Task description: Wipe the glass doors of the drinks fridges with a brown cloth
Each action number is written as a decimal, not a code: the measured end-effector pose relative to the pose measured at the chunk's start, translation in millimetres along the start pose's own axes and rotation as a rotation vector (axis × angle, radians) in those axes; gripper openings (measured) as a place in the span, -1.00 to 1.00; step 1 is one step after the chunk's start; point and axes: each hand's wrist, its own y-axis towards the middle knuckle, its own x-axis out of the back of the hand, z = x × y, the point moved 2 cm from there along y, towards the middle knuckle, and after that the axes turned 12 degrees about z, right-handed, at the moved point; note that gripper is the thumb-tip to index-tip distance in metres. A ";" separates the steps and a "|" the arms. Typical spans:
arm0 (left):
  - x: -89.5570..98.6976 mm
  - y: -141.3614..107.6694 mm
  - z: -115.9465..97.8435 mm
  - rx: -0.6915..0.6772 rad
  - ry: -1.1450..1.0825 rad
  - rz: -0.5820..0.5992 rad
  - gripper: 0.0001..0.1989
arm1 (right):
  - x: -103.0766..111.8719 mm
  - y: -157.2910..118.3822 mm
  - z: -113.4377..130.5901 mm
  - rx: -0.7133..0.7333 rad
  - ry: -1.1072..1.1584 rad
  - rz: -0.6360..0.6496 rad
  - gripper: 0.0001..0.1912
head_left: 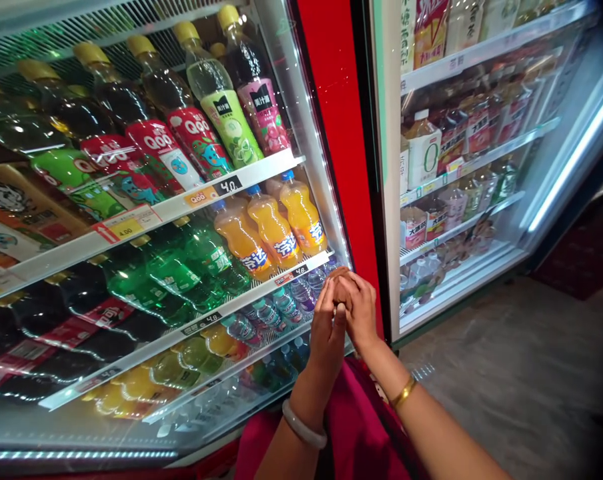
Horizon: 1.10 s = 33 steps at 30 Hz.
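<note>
My left hand (325, 333) and my right hand (361, 308) are held together at the fridge door, fingers curled around a small brown item (339, 275). It looks soft, perhaps a folded cloth, but most of it is covered by my fingers and I cannot make out its kind. My left thumb points upward against it. Behind the hands, orange soda bottles (284, 230) with blue caps stand on a fridge shelf. Small bottles with purple and teal labels (286, 305) sit on the shelf below.
The left fridge holds several rows of drinks, with juice bottles (229, 120) above and dark cola bottles (56, 333) at lower left. A red frame (334, 100) divides it from a second fridge with cartons (424, 150). Grey floor (491, 373) shows at right.
</note>
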 end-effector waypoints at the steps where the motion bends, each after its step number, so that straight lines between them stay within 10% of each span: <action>1: 1.6 1.5 -2.8 -0.010 -0.014 -0.006 -0.46 | 10.5 16.0 -1.1 -0.004 0.012 -0.020 -0.47; 6: 9.0 6.3 -10.7 -0.030 0.043 -0.082 -0.48 | 52.5 80.4 -17.3 0.087 -0.014 -0.212 -0.34; 13: 1.8 10.9 -7.9 -0.193 0.503 -0.016 -0.31 | 14.0 17.7 -42.5 -0.026 -0.027 0.020 -0.18; 21: -2.7 33.0 -12.0 -0.043 0.800 -0.026 -0.19 | 31.0 90.1 -26.1 0.154 0.048 -0.044 -0.31; 28: 8.2 18.1 0.7 -0.081 0.870 -0.131 -0.22 | 8.1 11.8 -55.8 -0.005 0.064 -0.058 -0.28; 33: 15.1 18.0 -2.2 -0.111 0.849 -0.167 -0.22 | 14.6 50.0 -21.3 0.064 0.100 0.001 -0.29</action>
